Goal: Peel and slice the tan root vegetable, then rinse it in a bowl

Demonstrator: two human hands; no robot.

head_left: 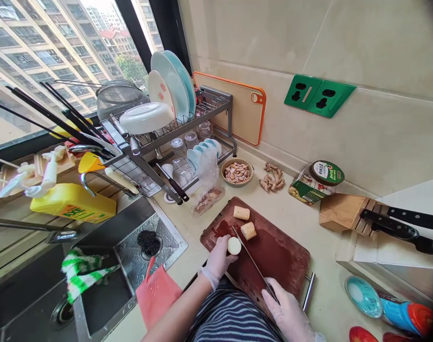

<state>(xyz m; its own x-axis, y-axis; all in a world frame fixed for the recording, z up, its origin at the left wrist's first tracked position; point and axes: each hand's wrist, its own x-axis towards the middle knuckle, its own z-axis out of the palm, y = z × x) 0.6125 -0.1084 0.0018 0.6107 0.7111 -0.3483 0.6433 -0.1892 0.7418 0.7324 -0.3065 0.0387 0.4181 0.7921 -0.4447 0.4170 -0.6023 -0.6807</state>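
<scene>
Both my hands wear thin pale gloves. My left hand (pixel 219 259) is closed on a pale round vegetable piece (pixel 234 245), holding it on the dark red cutting board (pixel 280 259). My right hand (pixel 287 311) grips the handle of a long knife (pixel 250 259); its blade runs up the board and its tip lies right beside the held piece. Two more pale cut pieces lie further up the board, one (pixel 248 230) just past the blade tip, the other (pixel 241 213) near the far edge.
A steel sink (pixel 130 256) with a green-striped cloth and a pink bag lies left. A dish rack (pixel 173 137) with plates stands behind. A bowl (pixel 237 172), ginger roots (pixel 272 177), a jar (pixel 314 183) and a knife block (pixel 348 213) sit along the wall.
</scene>
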